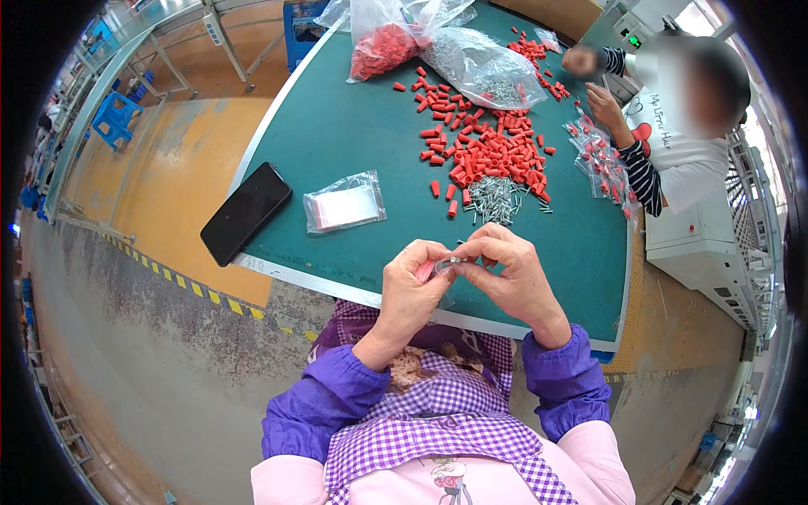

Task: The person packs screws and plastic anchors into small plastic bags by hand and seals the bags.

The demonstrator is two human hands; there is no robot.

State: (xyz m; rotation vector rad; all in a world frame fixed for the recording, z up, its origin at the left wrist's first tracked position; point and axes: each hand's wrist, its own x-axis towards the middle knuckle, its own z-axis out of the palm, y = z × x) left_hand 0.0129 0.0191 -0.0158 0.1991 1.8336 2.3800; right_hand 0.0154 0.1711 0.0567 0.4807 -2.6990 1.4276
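My left hand [407, 284] is closed on a small clear plastic bag [426, 270], with something pinkish-red showing through it. My right hand [515, 273] pinches at the bag's mouth, and small metal screws [455, 259] show at its fingertips. Both hands meet over the table's near edge. Just beyond them lies a pile of loose silver screws [493, 200]. Behind that spreads a heap of red tapered plastic caps [501, 151]. How many screws are in my fingers is too small to tell.
On the green table [337, 135] lie a black phone [246, 214] and a stack of clear bags [345, 208]. Large bags of red caps [383, 52] and screws [497, 80] stand farther back. Filled small bags [602, 160] lie at the right, near a co-worker's hand [603, 105].
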